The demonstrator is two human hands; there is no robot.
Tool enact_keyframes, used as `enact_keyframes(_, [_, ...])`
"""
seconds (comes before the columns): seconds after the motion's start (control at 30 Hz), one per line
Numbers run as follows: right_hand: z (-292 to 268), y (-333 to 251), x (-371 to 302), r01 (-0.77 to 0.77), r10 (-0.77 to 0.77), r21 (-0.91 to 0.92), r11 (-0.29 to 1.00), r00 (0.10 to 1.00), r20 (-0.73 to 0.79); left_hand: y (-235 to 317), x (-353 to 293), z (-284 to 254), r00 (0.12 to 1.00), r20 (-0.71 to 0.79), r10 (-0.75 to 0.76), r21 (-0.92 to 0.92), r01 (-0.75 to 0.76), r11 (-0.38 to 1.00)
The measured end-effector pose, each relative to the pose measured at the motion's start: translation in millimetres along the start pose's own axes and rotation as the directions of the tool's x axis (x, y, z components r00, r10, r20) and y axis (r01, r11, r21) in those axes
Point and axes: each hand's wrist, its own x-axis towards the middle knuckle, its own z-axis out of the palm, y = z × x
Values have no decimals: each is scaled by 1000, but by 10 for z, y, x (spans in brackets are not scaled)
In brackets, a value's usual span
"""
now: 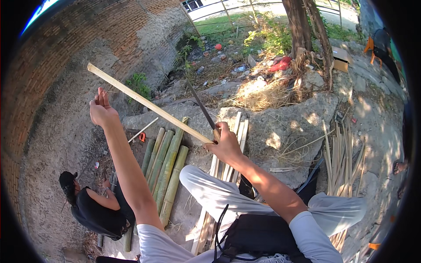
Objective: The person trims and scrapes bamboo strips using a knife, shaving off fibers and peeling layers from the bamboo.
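My right hand is closed round the handle of a long dark-bladed knife. The same hand also grips the near end of a pale split bamboo strip, which slants up to the left. My left hand is raised just below the strip's far end, apart from it. Its fingers are pinched together, and I cannot make out what is between them. Below the strip, several green bamboo poles lie side by side on the ground. More pale split strips lie beside my bent leg.
A person in black sits low at the left, by the poles. A bundle of split strips rests at the right. Ahead are a large flat rock, a heap of shavings, tree trunks and a cardboard box. A brick wall curves along the left.
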Motion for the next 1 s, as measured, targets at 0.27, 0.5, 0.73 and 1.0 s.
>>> enact_keyframes(0.27, [7, 17, 2, 90, -88, 52, 995, 995, -38, 316, 355, -1004, 787, 615, -45, 702, -573, -422])
enact_keyframes(0.5, [-69, 69, 10, 30, -29, 41, 999, 999, -21, 389, -887, 48, 709, 546, -447, 672, -52, 739])
enact_keyframes(0.73, [-92, -58, -34, -42, 39, 47, 998, 997, 68, 325, -761, 81, 795, 567, -216, 730, -362, 580])
enact_keyframes(1.0, [-122, -80, -69, -31, 34, -27, 999, 992, 117, 472, -299, 97, 844, 524, 112, 694, -500, 518])
